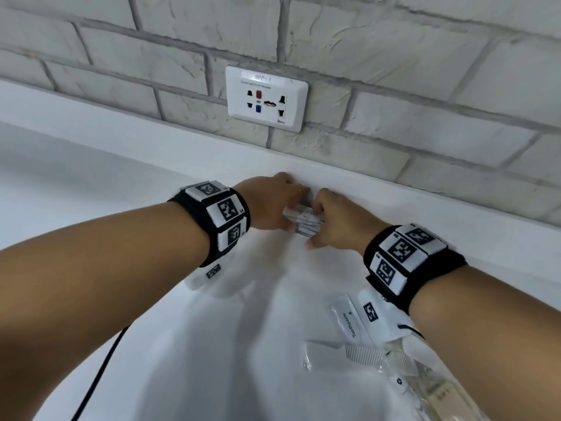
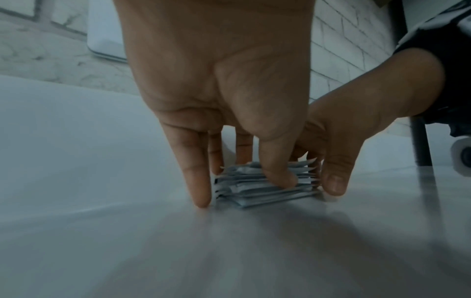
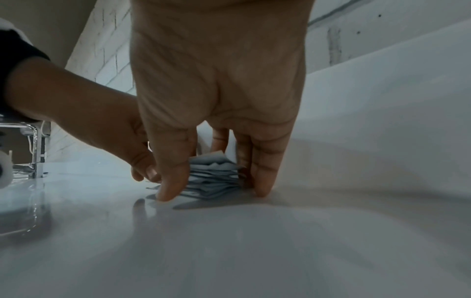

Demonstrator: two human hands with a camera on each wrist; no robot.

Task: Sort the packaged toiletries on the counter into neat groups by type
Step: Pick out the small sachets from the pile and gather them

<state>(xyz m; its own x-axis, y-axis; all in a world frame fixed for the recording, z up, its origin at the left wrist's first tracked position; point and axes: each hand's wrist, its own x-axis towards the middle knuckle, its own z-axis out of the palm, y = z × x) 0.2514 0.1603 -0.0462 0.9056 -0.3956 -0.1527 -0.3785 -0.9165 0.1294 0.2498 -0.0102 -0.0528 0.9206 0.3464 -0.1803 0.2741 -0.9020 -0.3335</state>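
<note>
One group looks nearly done: a stack of sachets sits at 12 o'clock on the counter, by the wall. The left hand at its 9 and the right hand at its 3 press it square with straight fingers, gripping nothing. The toothpaste, comb and other packets at 4 o'clock seem unsorted.

sachet stack: largely covered, print unreadable | clear packet: cut off below
</note>
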